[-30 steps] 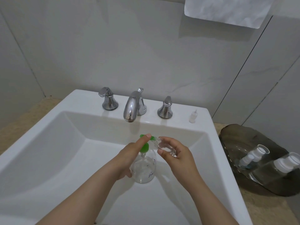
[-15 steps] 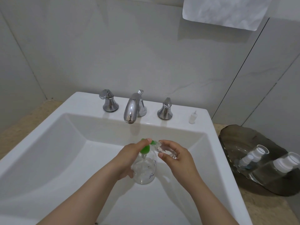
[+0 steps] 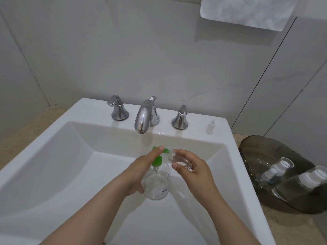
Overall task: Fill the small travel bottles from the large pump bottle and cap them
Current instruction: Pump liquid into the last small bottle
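A clear large pump bottle (image 3: 156, 184) with a green pump head (image 3: 157, 160) stands in the white sink basin (image 3: 70, 165). My left hand (image 3: 143, 167) wraps its neck, with the index finger pressing on top of the pump. My right hand (image 3: 191, 168) holds a small clear travel bottle (image 3: 178, 159) tilted, its open mouth against the green nozzle. A small white cap (image 3: 211, 127) stands on the sink rim at the back right. Two more capped travel bottles (image 3: 277, 169) (image 3: 311, 178) lie in a dark glass tray.
A chrome tap (image 3: 143, 119) with two handles (image 3: 117, 108) (image 3: 180, 117) sits at the back of the sink. The dark glass tray (image 3: 265, 147) rests on the beige counter to the right. A white towel (image 3: 247, 11) hangs on the wall above.
The hands and bottles stay at the pump nozzle. My left index finger shifted slightly on the pump head; the view tilted down a little.
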Tool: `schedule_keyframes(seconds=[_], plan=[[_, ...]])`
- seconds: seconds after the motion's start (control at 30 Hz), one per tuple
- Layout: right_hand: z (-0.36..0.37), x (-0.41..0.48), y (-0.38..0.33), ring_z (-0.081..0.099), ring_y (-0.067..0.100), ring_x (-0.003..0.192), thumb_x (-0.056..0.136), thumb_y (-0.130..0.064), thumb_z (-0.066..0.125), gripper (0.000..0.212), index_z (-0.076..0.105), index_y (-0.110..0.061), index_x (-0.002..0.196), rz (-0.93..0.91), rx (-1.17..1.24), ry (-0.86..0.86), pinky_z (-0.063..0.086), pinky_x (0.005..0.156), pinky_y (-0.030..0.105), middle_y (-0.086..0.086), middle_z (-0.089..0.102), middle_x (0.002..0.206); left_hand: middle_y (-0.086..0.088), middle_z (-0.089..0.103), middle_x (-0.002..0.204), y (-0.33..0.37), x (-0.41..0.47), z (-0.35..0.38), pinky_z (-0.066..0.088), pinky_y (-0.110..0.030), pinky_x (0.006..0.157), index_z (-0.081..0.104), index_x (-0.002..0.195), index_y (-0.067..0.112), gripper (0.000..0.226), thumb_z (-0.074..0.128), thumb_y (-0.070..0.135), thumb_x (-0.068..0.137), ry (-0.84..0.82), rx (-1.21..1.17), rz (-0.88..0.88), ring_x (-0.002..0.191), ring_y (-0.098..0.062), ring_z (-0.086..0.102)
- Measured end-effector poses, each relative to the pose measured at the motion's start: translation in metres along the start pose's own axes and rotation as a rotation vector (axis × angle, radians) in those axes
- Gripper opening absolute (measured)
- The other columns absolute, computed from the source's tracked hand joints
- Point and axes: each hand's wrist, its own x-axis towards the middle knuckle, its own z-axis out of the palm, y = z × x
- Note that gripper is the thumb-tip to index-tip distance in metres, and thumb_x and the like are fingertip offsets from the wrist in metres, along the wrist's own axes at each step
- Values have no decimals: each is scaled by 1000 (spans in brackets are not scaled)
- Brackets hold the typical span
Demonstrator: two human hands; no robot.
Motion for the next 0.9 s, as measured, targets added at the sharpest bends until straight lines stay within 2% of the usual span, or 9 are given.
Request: schedule_keyframes(seconds=[0.13,0.2,0.27,0.33,0.43,0.57,0.73,0.8,0.9], plan=[[0,-1,0,62,-6,99,86,-10,70,31,66,-32,108,6,3,-2,45,81,6,-12,71,102,1,47,145,1,0,0,35,-67,104,54,136,33,110,63,85,40,-4,1,6,134,-37,43],[0,0,1,61,-8,97,86,-10,69,31,66,-31,108,10,-10,-3,43,79,4,-12,71,101,-1,50,141,1,0,0,38,-65,103,58,132,33,103,64,82,42,-5,-4,15,131,-38,46],[0,0,2,61,-8,97,86,-11,69,31,66,-31,110,22,-21,-13,43,80,4,-14,70,103,-3,54,133,1,0,0,46,-55,90,64,124,30,90,65,78,48,-3,-11,30,118,-35,53],[0,0,3,61,-8,98,86,-11,69,32,66,-33,108,33,-23,-20,44,82,4,-16,69,104,-4,56,123,1,0,0,45,-41,72,67,119,27,80,65,73,53,-3,-17,45,102,-32,55],[-1,-1,3,60,-9,100,85,-11,70,32,65,-36,106,43,-31,-15,44,85,7,-17,68,105,-4,56,121,0,2,0,42,-39,67,67,118,25,80,65,72,53,-4,-5,50,107,-36,57],[-1,-1,2,60,-9,99,86,-11,69,31,66,-34,106,46,-36,-15,45,85,10,-15,69,103,-4,56,130,-2,5,-1,46,-45,80,66,118,28,74,62,71,58,22,6,43,112,-33,56],[0,0,3,60,-8,101,86,-10,69,31,66,-31,108,45,-30,-16,45,88,12,-15,69,105,-3,53,136,-3,6,-2,44,-59,99,64,121,31,84,64,77,51,14,9,26,122,-36,52],[0,0,3,61,-7,99,86,-10,70,30,67,-29,109,35,-23,-9,45,86,11,-12,70,104,-2,50,142,-3,6,-3,37,-67,105,60,128,31,97,64,83,46,-4,10,13,129,-38,48],[0,0,1,62,-7,98,85,-9,70,30,68,-26,110,7,-5,8,44,82,5,-11,71,102,-1,43,150,-3,4,-3,32,-69,106,51,139,32,116,63,90,39,-23,-3,-3,138,-38,40]])
